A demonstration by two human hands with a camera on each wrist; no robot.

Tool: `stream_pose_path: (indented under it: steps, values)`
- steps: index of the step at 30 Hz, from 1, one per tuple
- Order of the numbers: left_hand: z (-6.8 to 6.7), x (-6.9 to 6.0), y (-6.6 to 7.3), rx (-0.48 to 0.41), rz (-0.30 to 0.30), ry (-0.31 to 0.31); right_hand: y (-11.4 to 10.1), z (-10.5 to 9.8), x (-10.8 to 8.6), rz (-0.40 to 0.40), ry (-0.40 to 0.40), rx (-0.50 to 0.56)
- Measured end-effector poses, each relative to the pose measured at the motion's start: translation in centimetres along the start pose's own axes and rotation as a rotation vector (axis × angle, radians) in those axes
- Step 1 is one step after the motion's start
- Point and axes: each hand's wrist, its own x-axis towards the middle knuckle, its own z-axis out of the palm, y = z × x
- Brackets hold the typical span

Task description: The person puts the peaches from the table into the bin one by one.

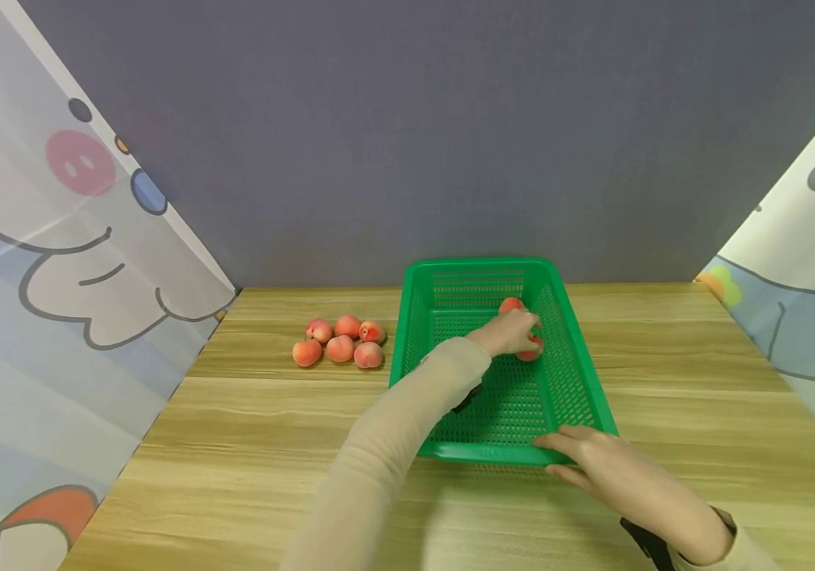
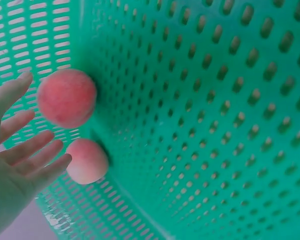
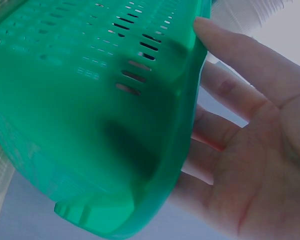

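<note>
Presently, two rounded, matte peaches lie inside the perforated green plastic basket beside the left hand, fingers apart. The right hand clamps fingers and thumb on the basket. The head view shows both peaches partly hidden.

Eight peaches are counted: six on one wooden bench, two inside a single green basket. One left hand and one right hand are pictured, along with two cartoon-printed side panels and one grey back panel.
</note>
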Motion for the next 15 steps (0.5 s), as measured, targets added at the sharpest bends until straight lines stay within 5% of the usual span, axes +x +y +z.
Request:
stream_pose_path:
  steps: [15]
  values:
    - [-4.0, -2.3, 0.8, 0.12, 0.073, -0.106, 0.0, -0.1, 0.0, 0.015, -0.018, 0.01]
